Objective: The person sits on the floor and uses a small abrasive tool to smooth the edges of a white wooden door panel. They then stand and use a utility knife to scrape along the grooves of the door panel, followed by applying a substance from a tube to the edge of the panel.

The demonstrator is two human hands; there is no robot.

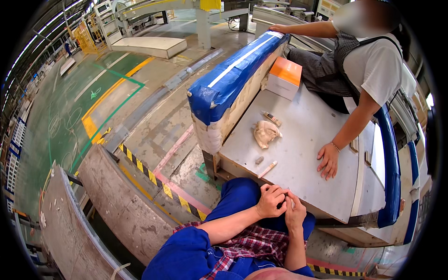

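My left hand and my right hand meet over my lap, at the near edge of a white-topped table. Both have curled fingers, with the fingertips pinched close together. Between them is something small and dark that I cannot make out. Just beyond my hands on the tabletop lie a slim pale stick with a reddish end and a small grey lump. Farther off rest a crumpled beige cloth or glove and a short tube-like item.
Along the table's left side runs a padded rail wrapped in blue. An orange and white box stands at the back. A co-worker sits at the right, one hand flat on the tabletop. Worn curved benches are at lower left.
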